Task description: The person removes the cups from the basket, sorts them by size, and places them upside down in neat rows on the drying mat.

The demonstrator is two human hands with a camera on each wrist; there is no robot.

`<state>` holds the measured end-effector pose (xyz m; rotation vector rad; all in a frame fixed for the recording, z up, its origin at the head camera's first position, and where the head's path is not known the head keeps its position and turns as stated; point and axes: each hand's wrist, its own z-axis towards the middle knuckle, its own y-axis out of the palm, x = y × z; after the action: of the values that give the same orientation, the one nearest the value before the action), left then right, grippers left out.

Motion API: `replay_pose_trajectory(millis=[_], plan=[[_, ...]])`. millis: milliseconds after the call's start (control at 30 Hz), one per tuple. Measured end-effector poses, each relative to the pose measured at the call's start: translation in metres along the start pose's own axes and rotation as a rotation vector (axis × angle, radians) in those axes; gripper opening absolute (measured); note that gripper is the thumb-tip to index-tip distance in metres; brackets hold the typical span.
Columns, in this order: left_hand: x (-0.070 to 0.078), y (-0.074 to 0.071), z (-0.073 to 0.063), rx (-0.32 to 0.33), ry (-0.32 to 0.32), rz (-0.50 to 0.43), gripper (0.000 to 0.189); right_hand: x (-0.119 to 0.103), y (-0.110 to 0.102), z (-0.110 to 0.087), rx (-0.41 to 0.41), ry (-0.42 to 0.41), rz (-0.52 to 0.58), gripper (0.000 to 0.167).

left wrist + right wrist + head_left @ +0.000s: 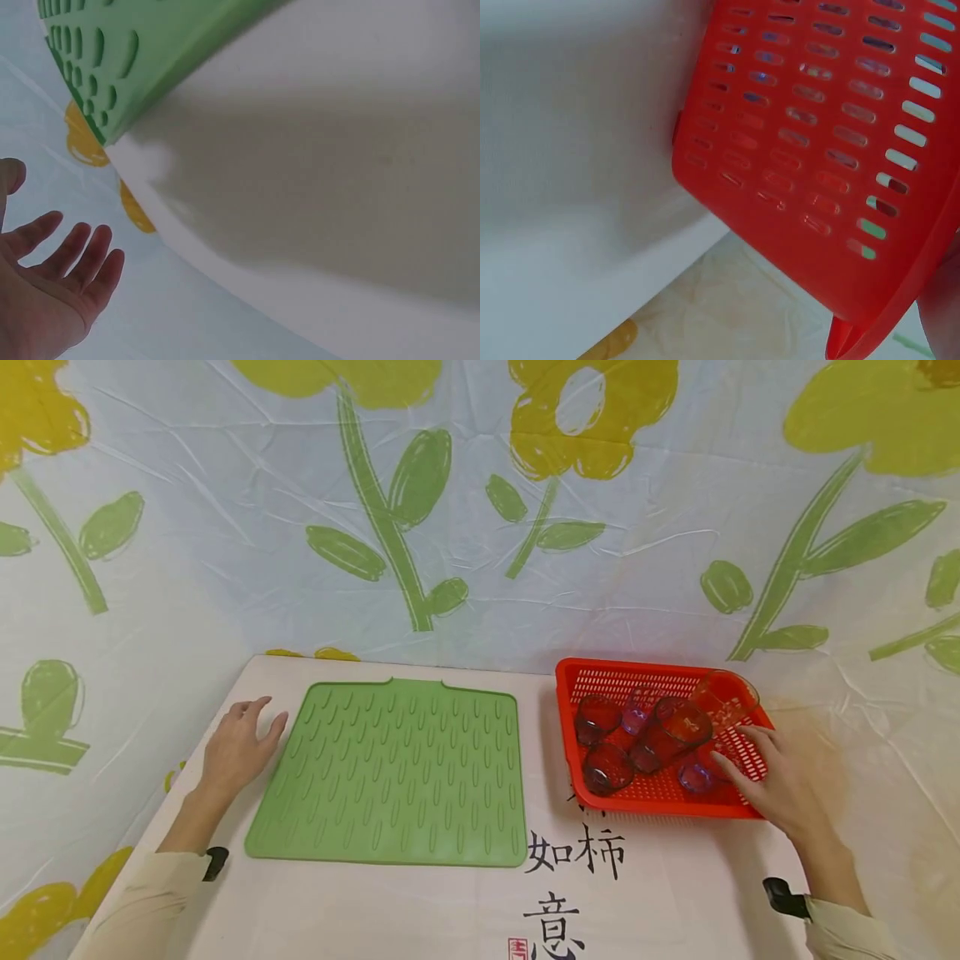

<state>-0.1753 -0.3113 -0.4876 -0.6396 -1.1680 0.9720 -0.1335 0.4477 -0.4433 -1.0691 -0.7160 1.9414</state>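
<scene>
A red slotted plastic basket [667, 808] stands on the table's right side. In it lie several see-through cups: a tall dark tumbler [671, 735], short dark cups [608, 768], small purple-tinted glasses [696, 777] and a clear glass [724, 700] leaning at the back right corner. My right hand [780, 785] reaches over the basket's right rim, thumb and fingers spread beside the clear glass; contact cannot be made out. Most of that hand is out of the right wrist view. To the left, my left hand [238, 747] hovers with relaxed fingers, holding nothing, beside a green ridged mat [397, 768].
The white table [360, 910] bears black printed characters [551, 852] in front of the basket. A cloth with yellow flowers [592, 427] hangs behind and at both sides. Table edges show near the left hand [56, 292] and under the basket's corner.
</scene>
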Motion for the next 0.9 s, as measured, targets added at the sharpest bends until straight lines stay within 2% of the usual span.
replay_pose_trajectory(millis=[200,467,733,900], plan=[[0.009,0.005,-0.002,-0.033,-0.012,-0.052,0.053,0.000,0.001,0.000,-0.132,0.080,0.021,0.067],[0.022,0.011,-0.004,-0.018,-0.001,-0.118,0.050,0.001,0.000,0.005,-0.273,0.117,0.015,0.073],[0.034,0.017,-0.007,-0.016,0.015,-0.162,0.049,0.004,0.001,0.010,-0.370,0.115,0.044,0.079],[0.040,0.021,-0.011,-0.029,0.007,-0.205,0.051,0.003,0.000,0.013,-0.473,0.177,0.058,0.090]])
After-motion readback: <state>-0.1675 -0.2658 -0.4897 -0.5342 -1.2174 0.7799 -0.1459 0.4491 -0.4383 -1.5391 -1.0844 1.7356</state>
